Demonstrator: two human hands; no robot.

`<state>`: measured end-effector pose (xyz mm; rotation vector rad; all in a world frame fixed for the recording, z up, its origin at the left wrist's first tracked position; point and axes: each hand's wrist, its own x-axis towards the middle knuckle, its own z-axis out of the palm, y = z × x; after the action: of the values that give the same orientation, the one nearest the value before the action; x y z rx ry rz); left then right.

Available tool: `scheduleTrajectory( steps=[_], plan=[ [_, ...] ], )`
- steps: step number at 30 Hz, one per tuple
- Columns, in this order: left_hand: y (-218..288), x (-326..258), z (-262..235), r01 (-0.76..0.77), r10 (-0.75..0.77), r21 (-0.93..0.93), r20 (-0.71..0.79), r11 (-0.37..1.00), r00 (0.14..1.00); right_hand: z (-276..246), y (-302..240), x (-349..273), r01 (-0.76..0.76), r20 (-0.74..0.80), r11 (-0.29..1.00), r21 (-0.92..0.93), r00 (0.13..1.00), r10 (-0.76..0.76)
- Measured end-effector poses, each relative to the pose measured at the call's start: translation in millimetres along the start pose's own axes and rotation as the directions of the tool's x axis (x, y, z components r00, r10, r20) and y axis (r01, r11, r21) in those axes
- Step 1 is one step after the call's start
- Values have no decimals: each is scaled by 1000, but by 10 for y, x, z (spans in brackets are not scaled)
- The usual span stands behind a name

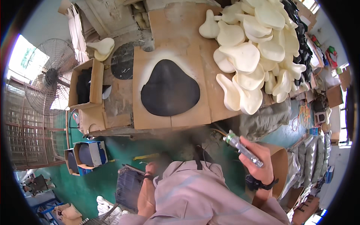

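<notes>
My right hand is closed around a silver spray gun with a green ring, held just off the table's front edge to the right. My left hand hangs low by my left side, beside a dark wire-sided crate; its fingers are too small and blurred to read. On the cardboard sheet ahead of me lies a flat, black saddle-shaped piece, its narrow end pointing away. A pale sprayed haze rings its far side on the cardboard.
Cream foam bicycle saddle pads are heaped at the table's right, with one more pad at the far left. A cardboard box with black pieces stands at the left edge, near a large fan. Boxes sit on the green floor.
</notes>
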<state>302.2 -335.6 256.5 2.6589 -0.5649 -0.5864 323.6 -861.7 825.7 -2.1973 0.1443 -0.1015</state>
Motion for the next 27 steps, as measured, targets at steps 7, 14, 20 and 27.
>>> scheduleTrajectory(
  steps=[7, 14, 20, 27],
  plan=[
    [348, 668, -946, 464, -473, -860, 325, 212, 819, 28, 69, 30, -14, -56, 999, 43, 998, 16],
    [869, 1797, -1793, 213, -508, -940, 50, 267, 860, 46, 162, -163, -171, -155, 975, 139, 969, 192],
    [1050, 2651, -1917, 64, -570, -702, -518, 709, 638, 190, 135, -296, -138, 88, 982, 130, 988, 127],
    [1795, 3037, -2455, 453, -599, -394, -466, 800, 652, 175, 168, -255, -100, 32, 990, 103, 995, 97]
  ],
)
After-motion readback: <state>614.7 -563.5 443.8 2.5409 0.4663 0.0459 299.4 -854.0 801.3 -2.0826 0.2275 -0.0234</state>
